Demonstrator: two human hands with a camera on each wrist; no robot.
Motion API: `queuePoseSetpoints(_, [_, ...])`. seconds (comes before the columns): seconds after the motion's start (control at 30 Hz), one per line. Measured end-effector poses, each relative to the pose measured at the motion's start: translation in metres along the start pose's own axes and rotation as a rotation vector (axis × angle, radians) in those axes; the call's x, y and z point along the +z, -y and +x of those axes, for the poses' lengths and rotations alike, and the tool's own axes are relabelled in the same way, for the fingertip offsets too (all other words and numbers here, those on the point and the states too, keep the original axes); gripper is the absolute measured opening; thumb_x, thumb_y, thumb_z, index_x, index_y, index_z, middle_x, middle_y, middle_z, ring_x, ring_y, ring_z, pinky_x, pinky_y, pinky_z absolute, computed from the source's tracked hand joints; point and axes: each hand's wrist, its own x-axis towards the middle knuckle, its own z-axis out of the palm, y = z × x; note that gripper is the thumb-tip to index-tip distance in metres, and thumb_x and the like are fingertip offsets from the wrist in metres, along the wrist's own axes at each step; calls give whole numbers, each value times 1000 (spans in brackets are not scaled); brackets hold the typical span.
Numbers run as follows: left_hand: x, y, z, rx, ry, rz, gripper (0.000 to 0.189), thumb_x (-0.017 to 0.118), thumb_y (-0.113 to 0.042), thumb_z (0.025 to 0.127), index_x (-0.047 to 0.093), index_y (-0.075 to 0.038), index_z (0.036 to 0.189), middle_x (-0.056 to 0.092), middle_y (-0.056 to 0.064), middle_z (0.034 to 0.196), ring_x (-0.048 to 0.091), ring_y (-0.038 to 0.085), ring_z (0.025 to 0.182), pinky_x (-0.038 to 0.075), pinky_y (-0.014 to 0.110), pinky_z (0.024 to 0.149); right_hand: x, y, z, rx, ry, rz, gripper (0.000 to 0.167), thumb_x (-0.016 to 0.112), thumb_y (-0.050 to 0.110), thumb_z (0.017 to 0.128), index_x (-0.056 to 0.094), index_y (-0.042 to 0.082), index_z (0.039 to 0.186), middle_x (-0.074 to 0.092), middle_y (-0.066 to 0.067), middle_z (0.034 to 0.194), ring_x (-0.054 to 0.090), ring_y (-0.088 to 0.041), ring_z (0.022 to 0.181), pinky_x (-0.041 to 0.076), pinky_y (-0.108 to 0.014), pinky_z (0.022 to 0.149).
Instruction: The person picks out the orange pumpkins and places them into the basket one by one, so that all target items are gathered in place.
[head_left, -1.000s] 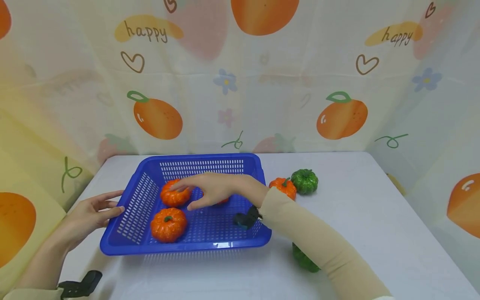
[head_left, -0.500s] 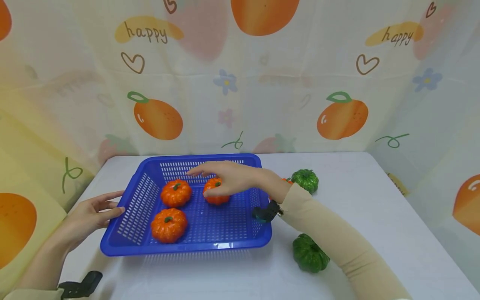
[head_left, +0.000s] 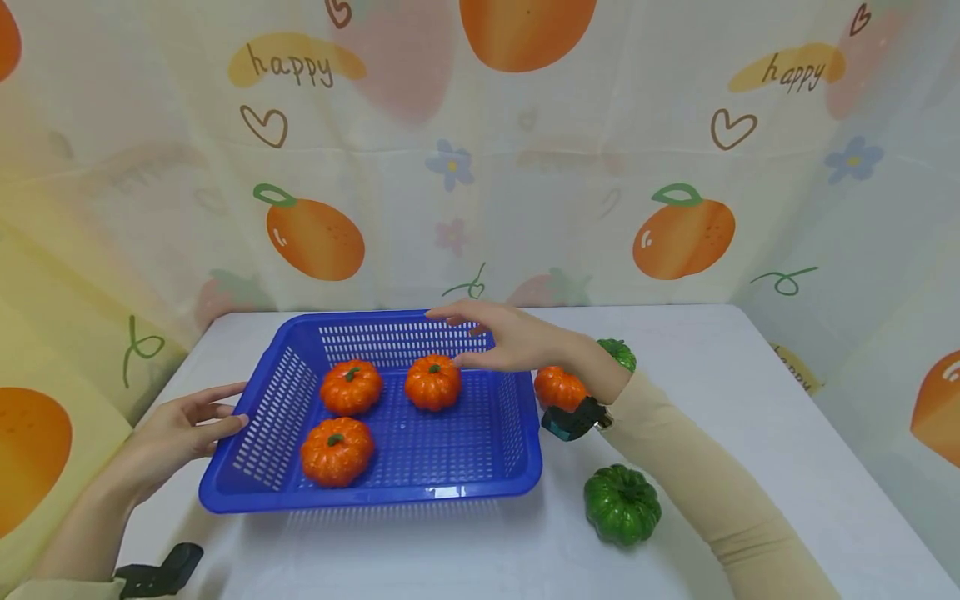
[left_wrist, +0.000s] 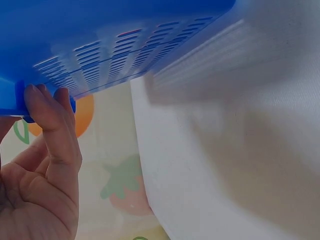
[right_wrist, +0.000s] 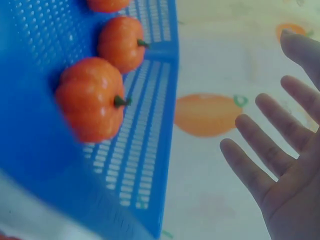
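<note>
A blue plastic basket (head_left: 367, 502) with slotted walls is tilted, its near side raised off the table. My left hand (head_left: 183, 425) pinches its left rim between thumb and fingers; the left wrist view shows the fingers (left_wrist: 52, 120) hooked under the rim. Inside are three orange toy pumpkins: one at back left (head_left: 351, 389), one at front left (head_left: 337, 454), one near the back middle (head_left: 433, 383). My right hand (head_left: 517, 337) is over the basket's back right corner, holding nothing. Its fingers (right_wrist: 265, 147) are spread apart in the right wrist view.
Right of the basket, another orange pumpkin (head_left: 557, 388) lies beneath the right forearm. Behind it a green pumpkin (head_left: 618, 353) is partly hidden by the wrist. A second green pumpkin (head_left: 622, 505) sits nearer the front. A printed curtain (head_left: 525, 200) hangs behind the white table (head_left: 750, 417).
My right hand has moved from over the pumpkins toward the basket's back right, uncovering the pumpkins inside and the front green one. The left hand and basket have stayed put.
</note>
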Motion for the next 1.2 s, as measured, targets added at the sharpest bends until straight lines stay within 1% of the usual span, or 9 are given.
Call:
queuePoseSetpoints(0.2, [0, 1, 0, -5, 0, 1, 70, 57, -36, 90, 28, 0, 143, 58, 17, 105, 63, 11, 80, 54, 25, 71, -7, -16, -18, 39, -53, 71, 60, 61, 20, 88, 34, 17, 142, 39, 1, 143, 43, -16, 126, 43, -36, 98])
queuePoseSetpoints(0.37, [0, 2, 0, -10, 3, 0, 70, 57, -36, 90, 27, 0, 143, 58, 17, 106, 63, 11, 81, 54, 25, 71, -11, -25, -34, 77, -105, 92, 60, 61, 17, 88, 35, 15, 142, 39, -4, 142, 43, -21, 127, 40, -43, 100])
queuePoseSetpoints(0.5, [0, 2, -1, -10, 1, 1, 70, 57, -36, 90, 28, 0, 143, 58, 17, 106, 63, 11, 81, 54, 25, 71, -12, -35, -44, 102, -122, 96, 60, 61, 18, 89, 34, 17, 142, 38, -3, 143, 39, -24, 129, 37, -46, 102])
queuePoseSetpoints(0.6, [0, 2, 0, -10, -1, 5, 70, 57, -36, 90, 28, 0, 143, 58, 17, 106, 63, 11, 80, 54, 25, 70, -11, -44, -50, 120, -133, 110, 60, 61, 16, 88, 34, 17, 142, 38, -4, 143, 37, -27, 130, 35, -50, 102])
queuePoseSetpoints(0.73, [-1, 2, 0, -4, -2, 4, 69, 57, -35, 90, 29, 1, 142, 58, 17, 105, 63, 12, 80, 54, 25, 70, -10, -54, -60, 166, -151, 127, 60, 61, 12, 88, 35, 16, 142, 37, -5, 144, 35, -29, 131, 33, -51, 103])
queuePoseSetpoints(0.9, [-1, 1, 0, 6, 1, -1, 69, 57, -34, 91, 29, 1, 142, 58, 18, 106, 63, 12, 80, 54, 25, 71, -9, -67, -72, 224, -154, 118, 61, 62, 17, 88, 34, 16, 142, 35, -3, 145, 35, -28, 132, 35, -50, 103])
queuePoseSetpoints(1.0, [-1, 0, 0, 5, 1, -1, 69, 57, -35, 90, 29, 1, 142, 58, 18, 107, 63, 12, 80, 54, 24, 71, -9, -76, -78, 258, -151, 113, 62, 62, 21, 88, 33, 16, 142, 34, -4, 146, 34, -26, 133, 35, -48, 103])
queuePoseSetpoints(1.1, [-1, 0, 0, 4, 1, -6, 69, 57, -35, 90, 29, 1, 142, 58, 17, 106, 63, 12, 80, 53, 23, 71, -8, -81, -84, 283, -145, 106, 62, 62, 23, 88, 33, 16, 142, 35, -7, 145, 35, -27, 132, 34, -49, 103])
queuePoseSetpoints(1.2, [-1, -1, 0, 2, 7, -14, 69, 57, -34, 91, 28, 2, 142, 58, 16, 105, 63, 12, 80, 53, 24, 71, -9, -72, -89, 323, -131, 118, 62, 61, 19, 89, 32, 9, 142, 35, -14, 144, 35, -33, 131, 33, -52, 103])
